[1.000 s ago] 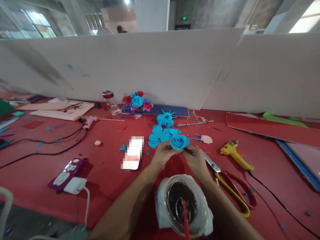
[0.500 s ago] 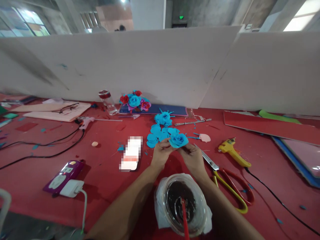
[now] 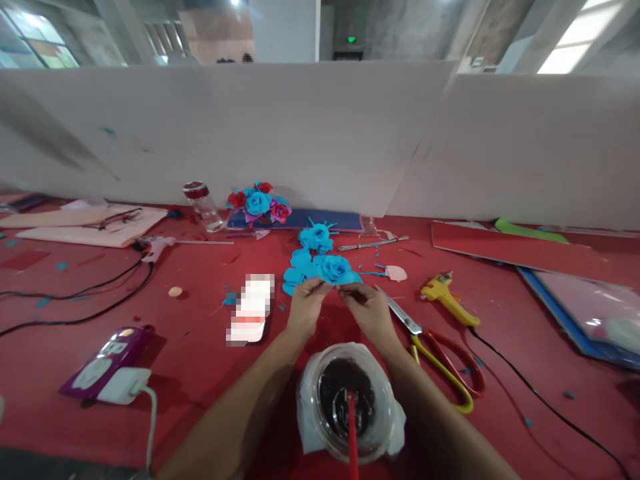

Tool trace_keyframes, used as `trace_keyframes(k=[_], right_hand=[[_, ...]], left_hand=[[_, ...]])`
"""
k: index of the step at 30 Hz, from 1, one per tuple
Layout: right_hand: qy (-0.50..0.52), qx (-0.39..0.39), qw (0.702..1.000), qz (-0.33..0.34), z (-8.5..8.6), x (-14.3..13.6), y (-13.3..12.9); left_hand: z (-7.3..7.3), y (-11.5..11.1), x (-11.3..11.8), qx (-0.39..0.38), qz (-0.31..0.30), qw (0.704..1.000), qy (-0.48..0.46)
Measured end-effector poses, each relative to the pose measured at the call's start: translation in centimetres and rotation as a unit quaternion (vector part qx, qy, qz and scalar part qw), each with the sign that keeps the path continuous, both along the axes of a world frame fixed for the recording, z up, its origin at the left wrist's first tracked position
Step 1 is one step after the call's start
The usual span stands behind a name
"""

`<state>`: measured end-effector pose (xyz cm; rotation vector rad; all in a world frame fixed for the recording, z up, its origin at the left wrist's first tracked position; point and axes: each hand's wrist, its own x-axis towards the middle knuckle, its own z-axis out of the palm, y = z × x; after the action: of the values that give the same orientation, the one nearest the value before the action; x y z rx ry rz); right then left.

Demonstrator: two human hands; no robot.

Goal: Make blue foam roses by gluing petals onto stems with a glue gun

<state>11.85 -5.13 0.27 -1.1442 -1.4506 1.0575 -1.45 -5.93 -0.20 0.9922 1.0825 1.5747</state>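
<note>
Blue rose [image 3: 335,268] shifted up-left, now near frame centre. Left hand [image 3: 306,305], right hand [image 3: 367,310] just below, fingertips bunched; can't tell what's pinched.

Craft workshop: red worktable [image 3: 200,373]; yellow glue gun [image 3: 453,301]; large scissors [image 3: 407,317]; foam sheets [image 3: 510,250]; blue flowers [image 3: 334,268]; scattered scraps; bare concrete walls [image 3: 400,30]; green exit sign [image 3: 351,39] beyond a pale partition [image 3: 250,127].

A: Blue rose [image 3: 335,267]?
B: Matt, papery look.
A: Scissor blades [image 3: 404,316]?
B: Smooth, shiny metal.
A: Yellow glue gun [image 3: 451,300]?
B: Plastic.
A: Round tub [image 3: 312,403]?
B: Clear plastic, glossy.
</note>
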Motion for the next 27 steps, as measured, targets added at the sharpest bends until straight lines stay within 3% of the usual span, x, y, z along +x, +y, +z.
trace_keyframes(k=[6,12,16,22,27], right_hand=[[0.069,0.035,0.997,0.02,1.6,0.2,-0.3],[0.096,0.057,0.993,0.029,1.5,0.1,-0.4],[0.124,0.065,0.989,0.046,2.2,0.1,-0.8],[0.214,-0.033,0.976,0.032,3.0,0.4,-0.9],[0.233,-0.069,0.969,0.051,3.0,0.6,-0.7]], left_hand=[[0.3,0.0,0.1,0.017,-0.017,1.0,-0.01],[0.0,-0.2,0.2,0.023,-0.048,0.999,-0.009],[0.0,-0.1,0.5,0.009,-0.065,0.994,-0.089],[0.9,-0.1,0.7,-0.029,-0.062,0.988,-0.137],[0.8,-0.1,0.7,-0.011,-0.121,0.986,-0.116]])
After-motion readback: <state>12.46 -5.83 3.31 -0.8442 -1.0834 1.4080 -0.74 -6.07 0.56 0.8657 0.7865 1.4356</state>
